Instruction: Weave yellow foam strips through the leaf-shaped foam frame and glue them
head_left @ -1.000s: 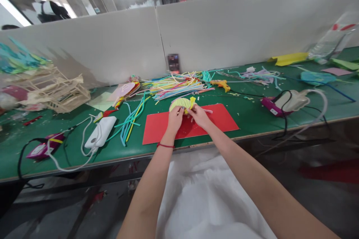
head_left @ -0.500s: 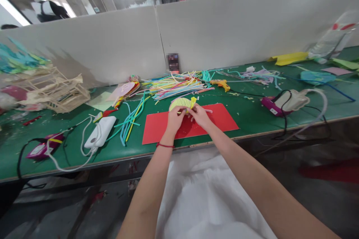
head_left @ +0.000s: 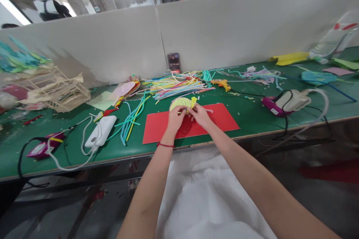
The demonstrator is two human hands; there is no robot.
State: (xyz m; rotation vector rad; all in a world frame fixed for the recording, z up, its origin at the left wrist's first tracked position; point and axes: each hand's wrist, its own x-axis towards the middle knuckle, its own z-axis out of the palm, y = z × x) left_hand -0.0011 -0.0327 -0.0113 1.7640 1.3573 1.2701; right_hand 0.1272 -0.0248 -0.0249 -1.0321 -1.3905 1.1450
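Hands are working close together: your left hand [head_left: 175, 119] is pinching the near edge of the yellow coil [head_left: 181, 102], and your right hand [head_left: 199, 115] is gripping its right side, fingers curled shut on it. You are holding the coil at the far edge of the red sheet [head_left: 221, 117], which is lying on the green table [head_left: 252, 115]. Beyond it, a pile of coloured straws [head_left: 174, 86] is spreading toward the glue gun [head_left: 221, 84].

Green table [head_left: 246, 117], properly cluttered with craft stuff

A red sheet [head_left: 224, 115] is laid by the front edge, colourful straws [head_left: 174, 86] are heaped behind it, a white power bank [head_left: 101, 131] is parked to its left, and a yellow glue gun [head_left: 221, 83] is left further back.
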